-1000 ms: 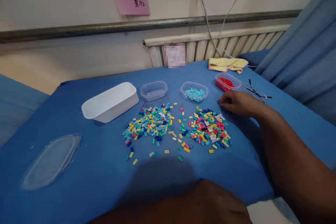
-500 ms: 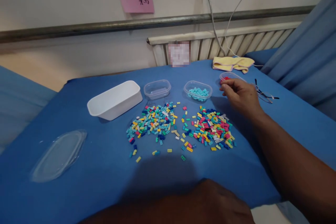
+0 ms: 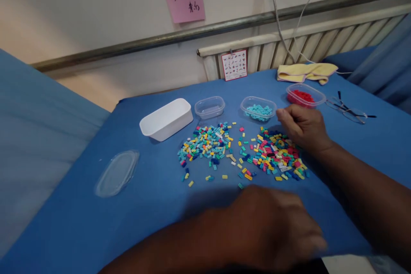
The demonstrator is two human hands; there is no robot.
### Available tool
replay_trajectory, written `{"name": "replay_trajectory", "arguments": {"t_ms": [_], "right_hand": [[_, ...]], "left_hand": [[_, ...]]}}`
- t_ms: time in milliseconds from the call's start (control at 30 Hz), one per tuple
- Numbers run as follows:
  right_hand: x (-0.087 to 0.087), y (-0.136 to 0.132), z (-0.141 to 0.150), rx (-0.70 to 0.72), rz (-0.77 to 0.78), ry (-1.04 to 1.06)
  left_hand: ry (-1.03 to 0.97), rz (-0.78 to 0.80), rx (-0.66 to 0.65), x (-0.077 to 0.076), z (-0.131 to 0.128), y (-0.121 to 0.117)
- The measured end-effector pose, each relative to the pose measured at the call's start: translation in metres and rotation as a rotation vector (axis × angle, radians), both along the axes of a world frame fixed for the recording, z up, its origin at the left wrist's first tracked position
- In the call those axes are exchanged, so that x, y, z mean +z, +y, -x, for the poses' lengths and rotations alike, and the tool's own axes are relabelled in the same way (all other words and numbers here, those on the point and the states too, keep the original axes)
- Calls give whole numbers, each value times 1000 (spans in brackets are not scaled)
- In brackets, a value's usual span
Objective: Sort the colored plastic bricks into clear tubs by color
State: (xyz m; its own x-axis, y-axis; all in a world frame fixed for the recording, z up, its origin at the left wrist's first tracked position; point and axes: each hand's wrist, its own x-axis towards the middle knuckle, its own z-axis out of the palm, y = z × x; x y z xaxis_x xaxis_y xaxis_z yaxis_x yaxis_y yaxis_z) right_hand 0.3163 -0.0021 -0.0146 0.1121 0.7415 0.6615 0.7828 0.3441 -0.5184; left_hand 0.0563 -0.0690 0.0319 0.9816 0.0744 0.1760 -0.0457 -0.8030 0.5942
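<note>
My right hand [image 3: 303, 127] is over the far right edge of a mixed pile of small coloured toy bricks [image 3: 276, 154], in front of a clear tub of red bricks [image 3: 303, 96]. Its fingers are curled and pressed together; anything inside them is hidden. Close to its fingertips stands a clear tub of light-blue bricks [image 3: 258, 109]. Low in the picture, my left hand [image 3: 276, 227] is smeared by motion on the near side of the bricks, and its grip does not show. A second mixed pile of bricks [image 3: 205, 141] lies to the left, with loose ones between the piles.
An empty clear tub [image 3: 209, 108] and a white oblong box [image 3: 167, 120] stand at the back left. A clear lid [image 3: 118, 173] lies flat at the left. Eyeglasses [image 3: 348, 109] and a folded yellow cloth [image 3: 306, 72] are at the right, below the radiator [image 3: 266, 58].
My right hand has drawn back from the tub of red bricks toward the right pile. My left hand has risen further into view. The camera has turned left, shifting the scene rightward.
</note>
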Motion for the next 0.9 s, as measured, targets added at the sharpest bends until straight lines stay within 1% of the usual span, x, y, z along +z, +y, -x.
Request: {"name": "replay_trajectory", "arguments": {"t_ms": [33,67,100,167,200,233,300,400,500,600,667,733,900], "right_hand": [[0,-1,4,41,12,-24],[0,-1,7,70,19,-38],[0,-1,9,83,19,-43],[1,-1,10,79,7,-35],[2,-1,9,70,-2,-28],[2,0,7,57,-11,-25],[2,1,1,11,-30,-19],[0,3,-9,-96,-35,22],[-5,7,-17,-163,1,97],[-10,12,-21,-185,42,161],[-14,16,-21,-188,79,175],[-19,19,-21,-166,152,159],[-30,25,-17,-28,326,-13]], "left_hand": [[5,-50,88,9,7,14],[21,-103,213,16,16,30],[22,-161,382,21,26,46],[55,-206,680,26,49,75],[79,-212,771,25,60,87],[101,-207,815,24,70,96],[121,-162,815,17,86,105],[139,-136,754,5,97,104],[210,-156,741,-3,99,100],[266,-160,747,-8,97,99],[268,-151,757,-10,94,100],[256,-137,770,-11,93,101],[220,-112,782,-13,93,104]]}}
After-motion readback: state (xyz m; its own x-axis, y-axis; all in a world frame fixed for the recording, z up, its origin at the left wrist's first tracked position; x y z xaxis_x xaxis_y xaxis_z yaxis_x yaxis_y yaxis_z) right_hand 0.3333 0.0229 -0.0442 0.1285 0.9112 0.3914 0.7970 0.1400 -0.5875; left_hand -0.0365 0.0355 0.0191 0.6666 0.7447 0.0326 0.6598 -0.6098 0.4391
